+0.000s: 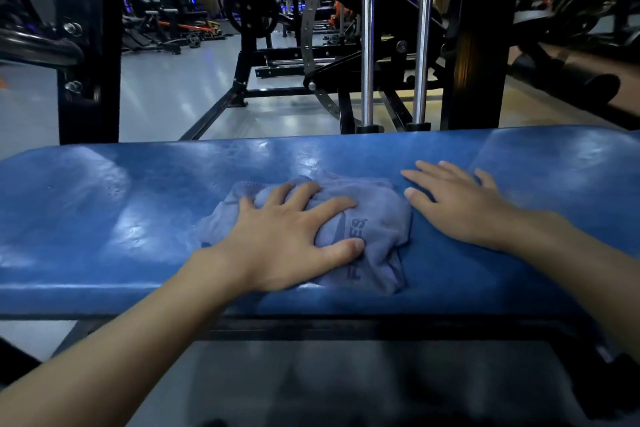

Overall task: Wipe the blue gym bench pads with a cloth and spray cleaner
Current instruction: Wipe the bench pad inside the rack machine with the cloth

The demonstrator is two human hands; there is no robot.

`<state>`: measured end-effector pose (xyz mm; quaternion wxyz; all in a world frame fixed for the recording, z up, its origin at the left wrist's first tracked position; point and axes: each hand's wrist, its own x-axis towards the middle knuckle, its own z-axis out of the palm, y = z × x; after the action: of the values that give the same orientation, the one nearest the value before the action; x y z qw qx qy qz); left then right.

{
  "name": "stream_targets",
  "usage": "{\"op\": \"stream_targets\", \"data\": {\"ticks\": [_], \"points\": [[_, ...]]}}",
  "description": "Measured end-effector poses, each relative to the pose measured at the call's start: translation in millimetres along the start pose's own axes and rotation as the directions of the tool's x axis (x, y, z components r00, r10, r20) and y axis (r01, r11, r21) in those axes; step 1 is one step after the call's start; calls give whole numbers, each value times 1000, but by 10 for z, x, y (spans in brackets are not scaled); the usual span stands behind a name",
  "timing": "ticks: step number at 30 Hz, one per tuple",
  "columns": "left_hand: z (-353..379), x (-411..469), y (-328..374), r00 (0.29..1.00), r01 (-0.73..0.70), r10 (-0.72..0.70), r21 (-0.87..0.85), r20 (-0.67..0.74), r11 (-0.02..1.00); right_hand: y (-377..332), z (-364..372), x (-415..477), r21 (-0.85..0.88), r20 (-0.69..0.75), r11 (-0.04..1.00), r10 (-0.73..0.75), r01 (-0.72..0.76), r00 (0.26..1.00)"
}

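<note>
A long blue bench pad [104,218] runs across the view from left to right, glossy with wet streaks. A crumpled grey-blue cloth [377,218] with dark lettering lies at the pad's middle. My left hand [291,236] presses down on the cloth with fingers spread, thumb on its near side. My right hand [460,204] lies flat and open on the bare pad just right of the cloth, holding nothing. No spray bottle is in view.
Black machine uprights [86,45] and two chrome guide rods [367,31] stand directly behind the bench. A black frame bar [311,329] runs under the pad. Grey gym floor [173,97] and other weight machines stretch beyond; a person stands far back.
</note>
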<state>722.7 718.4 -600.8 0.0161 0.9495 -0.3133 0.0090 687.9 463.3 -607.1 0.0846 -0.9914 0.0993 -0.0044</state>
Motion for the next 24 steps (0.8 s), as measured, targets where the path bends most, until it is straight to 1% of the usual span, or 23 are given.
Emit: {"op": "stream_targets", "data": {"ticks": [4,10,14,19,24], "points": [[-2,440,-172,998,29,-28,-13,51,999,1,19,-14,15,-29,1000,1,-1,1000],[-22,1330,-477,996,71,-70,-24,55,997,-19,11,-20,-2,-46,1000,-5,5,999],[-61,1639,-542,988,134,-132,-20,80,991,-25,10,-13,8,-47,1000,1,-1,999],[-17,1440,-520,992,116,-116,-15,44,993,-22,-3,-34,19,-62,1000,1,0,998],[-34,817,-391,994,89,-88,-13,58,996,-36,-9,-54,42,-59,999,12,-9,998]]}}
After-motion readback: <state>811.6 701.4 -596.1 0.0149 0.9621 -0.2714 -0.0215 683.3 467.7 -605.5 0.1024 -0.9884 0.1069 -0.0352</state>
